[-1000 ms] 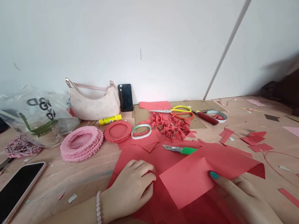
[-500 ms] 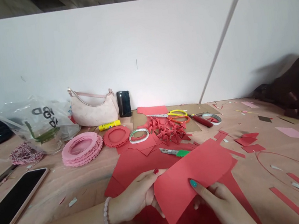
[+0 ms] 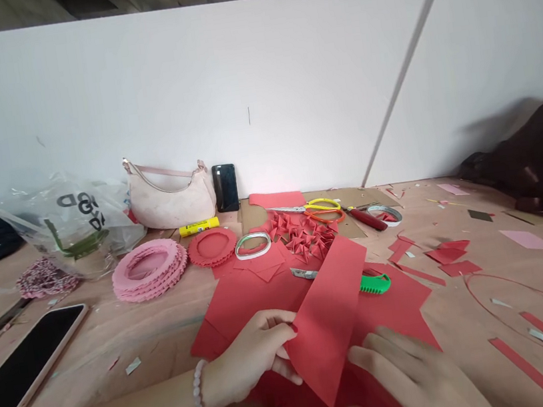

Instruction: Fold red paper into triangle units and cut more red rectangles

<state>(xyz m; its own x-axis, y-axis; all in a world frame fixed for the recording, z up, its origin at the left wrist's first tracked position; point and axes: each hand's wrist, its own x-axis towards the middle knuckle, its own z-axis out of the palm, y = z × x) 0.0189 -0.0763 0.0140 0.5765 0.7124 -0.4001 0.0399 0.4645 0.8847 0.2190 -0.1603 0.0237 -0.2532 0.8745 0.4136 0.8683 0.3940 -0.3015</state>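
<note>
The red paper [image 3: 325, 317] looks matt and smooth (the utility knife handle [image 3: 375, 284] is ribbed green plastic).

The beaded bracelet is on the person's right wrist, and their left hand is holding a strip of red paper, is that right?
No, the beaded bracelet is on the left wrist, not the right, as the head view shows. The left hand is holding the strip of red paper, as you said.

Red paper strip [image 3: 326, 317], pink paper rings [image 3: 149, 270], green cutter handle [image 3: 376, 284]
</note>
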